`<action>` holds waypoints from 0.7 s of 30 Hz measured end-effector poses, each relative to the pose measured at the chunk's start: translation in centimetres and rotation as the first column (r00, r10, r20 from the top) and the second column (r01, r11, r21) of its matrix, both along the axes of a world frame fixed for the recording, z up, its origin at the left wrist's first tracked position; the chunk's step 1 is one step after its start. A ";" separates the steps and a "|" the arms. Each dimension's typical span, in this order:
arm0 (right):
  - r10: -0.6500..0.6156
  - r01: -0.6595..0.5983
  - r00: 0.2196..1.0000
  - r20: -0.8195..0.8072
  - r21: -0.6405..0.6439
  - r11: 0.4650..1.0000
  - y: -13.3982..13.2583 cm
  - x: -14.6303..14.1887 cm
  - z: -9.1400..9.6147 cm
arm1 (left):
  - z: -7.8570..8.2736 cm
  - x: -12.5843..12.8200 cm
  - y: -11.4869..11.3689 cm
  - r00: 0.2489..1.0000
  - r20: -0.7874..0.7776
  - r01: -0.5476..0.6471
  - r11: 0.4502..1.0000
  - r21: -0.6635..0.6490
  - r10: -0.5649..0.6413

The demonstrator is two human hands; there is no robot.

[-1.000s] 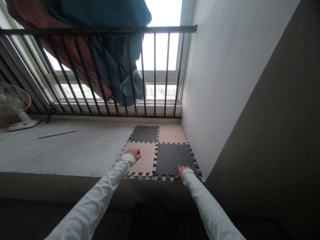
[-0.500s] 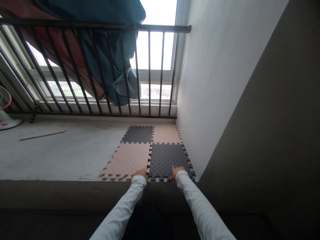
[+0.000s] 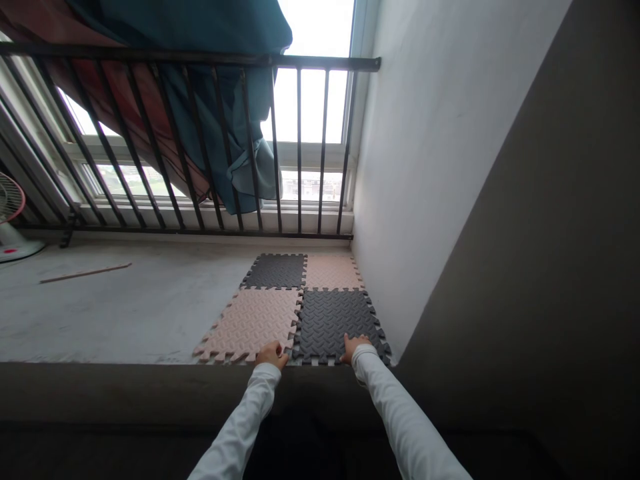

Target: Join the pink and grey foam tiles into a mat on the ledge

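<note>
Four puzzle-edged foam mat tiles lie in a two-by-two block on the ledge, which I can count only as several. My left hand (image 3: 271,355) has its fingers curled at the near right corner of the near pink foam tile (image 3: 254,319), pinching its edge. Against the dark grey foam tile (image 3: 337,319) rests my right hand (image 3: 354,347), thumb apart from the fingers, on its near part. A gap shows between these two tiles towards the front. Behind them lie another dark tile (image 3: 277,271) and another pink tile (image 3: 332,272).
A grey concrete ledge (image 3: 125,313) carries the tiles, with a white wall (image 3: 405,167) on their right. Dark metal railings (image 3: 299,147) run behind, before a window and hanging cloth (image 3: 200,120). Further left are a thin stick (image 3: 85,273) and a fan (image 3: 15,233).
My left hand has moved left, and the near pink tile's front edge has shifted left with it, widening the front gap. My right hand stays on the dark tile.
</note>
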State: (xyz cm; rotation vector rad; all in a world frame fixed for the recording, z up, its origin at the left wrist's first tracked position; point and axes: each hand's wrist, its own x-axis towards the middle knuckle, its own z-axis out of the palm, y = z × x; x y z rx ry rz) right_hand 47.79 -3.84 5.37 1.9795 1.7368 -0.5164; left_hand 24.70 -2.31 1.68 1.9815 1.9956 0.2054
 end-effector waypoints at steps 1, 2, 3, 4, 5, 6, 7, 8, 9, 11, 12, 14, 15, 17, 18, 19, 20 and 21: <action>-0.001 0.001 1.000 0.001 -0.002 1.000 0.0 0.0 0.0 | -0.3 -0.2 -0.1 1.000 0.008 0.003 1.000 0.019 -0.003; -0.003 0.003 1.000 0.000 -0.003 1.000 0.1 0.0 -0.1 | -0.5 -0.4 -0.1 1.000 0.014 0.005 0.999 0.037 -0.005; -0.004 0.004 1.000 0.000 -0.002 1.000 0.1 0.0 -0.1 | -0.6 -0.6 -0.2 1.000 0.018 0.006 0.999 0.053 -0.007; -0.005 0.005 1.000 0.000 -0.002 1.000 0.1 0.0 -0.2 | -0.7 -0.7 -0.2 1.000 0.020 0.008 0.998 0.070 -0.009; -0.007 0.007 1.000 -0.001 -0.003 1.000 0.2 0.1 -0.2 | -0.7 -0.9 -0.2 1.000 0.021 0.008 0.996 0.084 -0.010; -0.009 0.009 1.000 -0.002 -0.004 1.000 0.2 0.1 -0.2 | -0.6 -1.0 -0.2 1.000 0.021 0.009 0.995 0.095 -0.011; -0.011 0.011 1.000 -0.003 -0.006 1.000 0.2 0.1 -0.2 | -0.5 -1.1 -0.3 1.000 0.020 0.010 0.994 0.104 -0.012; -0.013 0.013 1.000 -0.004 -0.006 1.000 0.2 0.1 -0.2 | -0.4 -1.2 -0.3 1.000 0.019 0.012 0.994 0.111 -0.014; -0.014 0.014 1.000 -0.005 -0.006 1.000 0.2 0.0 -0.1 | -0.3 -1.3 -0.3 1.000 0.017 0.015 0.993 0.115 -0.017; -0.014 0.014 1.000 -0.004 -0.003 1.000 0.1 0.0 0.0 | -0.1 -1.5 -0.3 0.999 0.015 0.026 0.992 0.121 -0.028; -0.014 0.014 1.000 -0.003 -0.002 1.000 0.0 0.0 0.1 | 0.0 -1.6 -0.3 0.999 0.015 0.034 0.992 0.125 -0.036; -0.013 0.013 1.000 -0.002 0.000 1.000 -0.1 -0.1 0.3 | 0.1 -1.9 -0.5 0.999 0.016 0.042 0.989 0.139 -0.045; -0.013 0.013 1.000 -0.001 0.001 1.000 -0.2 -0.1 0.4 | 0.0 -2.2 -0.6 0.999 0.015 0.043 0.988 0.147 -0.045; -0.012 0.012 1.000 -0.001 0.002 1.000 -0.2 -0.1 0.5 | -0.1 -2.9 -1.1 0.999 0.003 0.043 0.985 0.166 -0.044; -0.012 0.012 1.000 0.000 0.003 1.000 -0.2 -0.1 0.5 | -0.2 -3.5 -1.4 0.999 -0.010 0.045 0.983 0.178 -0.044; -0.012 0.012 1.000 0.001 0.004 1.000 -0.2 -0.1 0.5 | -0.3 -4.2 -1.8 0.999 -0.025 0.050 0.980 0.194 -0.046; -0.011 0.011 1.000 0.002 0.004 1.000 -0.2 -0.1 0.4 | -0.3 -5.0 -2.2 0.998 -0.039 0.053 0.975 0.214 -0.046; -0.010 0.010 1.000 0.003 0.003 1.000 -0.2 -0.1 0.4 | -0.4 -6.0 -2.7 0.998 -0.051 0.053 0.970 0.236 -0.042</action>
